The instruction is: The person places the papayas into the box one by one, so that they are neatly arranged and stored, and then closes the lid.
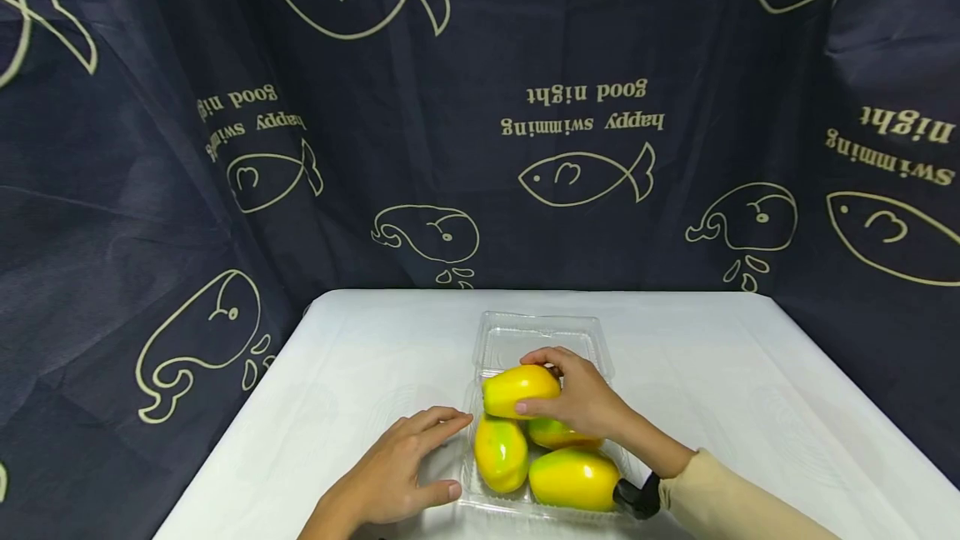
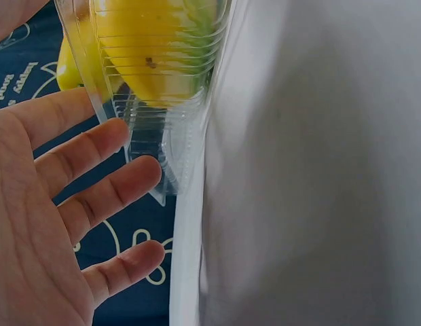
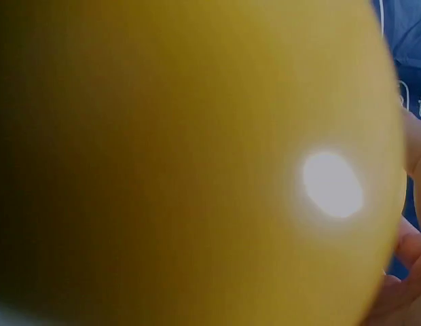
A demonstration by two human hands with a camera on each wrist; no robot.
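Observation:
My right hand (image 1: 577, 394) grips a yellow-green fruit (image 1: 517, 390) shaped like a papaya, thumb on its near side and fingers over its far side. It overlaps the fruits below it in the head view. Three similar fruits lie in a clear plastic clamshell box (image 1: 480, 497): one front left (image 1: 501, 457), one front right (image 1: 573, 480), one partly hidden under my right hand (image 1: 558, 433). My left hand (image 1: 401, 465) is beside the box's left wall, fingers spread and holding nothing. In the left wrist view its fingertips (image 2: 146, 170) overlap the box. Blurred yellow fruit (image 3: 217, 156) fills most of the right wrist view.
The box's lid (image 1: 540, 327) lies folded back toward the far side of the white-covered table (image 1: 375, 340). A black wrist camera (image 1: 637, 498) is close to the front right fruit. Dark fabric (image 1: 465, 132) printed with fish hangs behind and at both sides.

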